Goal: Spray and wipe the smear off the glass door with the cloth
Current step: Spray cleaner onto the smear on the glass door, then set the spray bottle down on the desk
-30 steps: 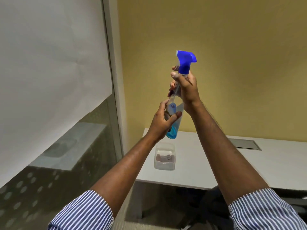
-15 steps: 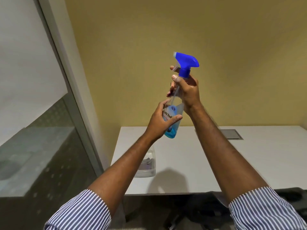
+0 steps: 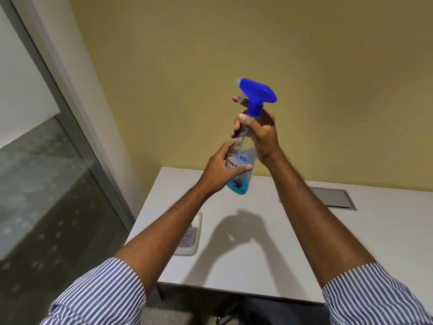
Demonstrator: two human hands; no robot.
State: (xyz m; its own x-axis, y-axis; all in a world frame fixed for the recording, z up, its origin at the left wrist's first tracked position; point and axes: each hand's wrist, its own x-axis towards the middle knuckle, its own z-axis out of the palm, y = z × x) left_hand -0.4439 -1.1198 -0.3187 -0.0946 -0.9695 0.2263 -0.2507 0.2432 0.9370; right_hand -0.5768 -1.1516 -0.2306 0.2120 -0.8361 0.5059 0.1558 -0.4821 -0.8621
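Spray bottle (image 3: 243, 160): clear plastic, blue trigger head, labelled, a little blue liquid at the base; held upright, slightly tilted, above the worktop (image 3: 351, 242). Glass door (image 3: 46, 195): frosted-dotted pane, metal-framed, at far left.

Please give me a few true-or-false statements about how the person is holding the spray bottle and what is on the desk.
1. The right hand grips the spray bottle at its neck. True.
2. The left hand hangs idle. False: it holds the bottle's lower body.
3. The blue trigger head points right. False: the nozzle faces left, towards the glass door.
4. A clear container sits on the white desk. True.
5. The bottle is full. False: blue liquid shows only at the bottom.
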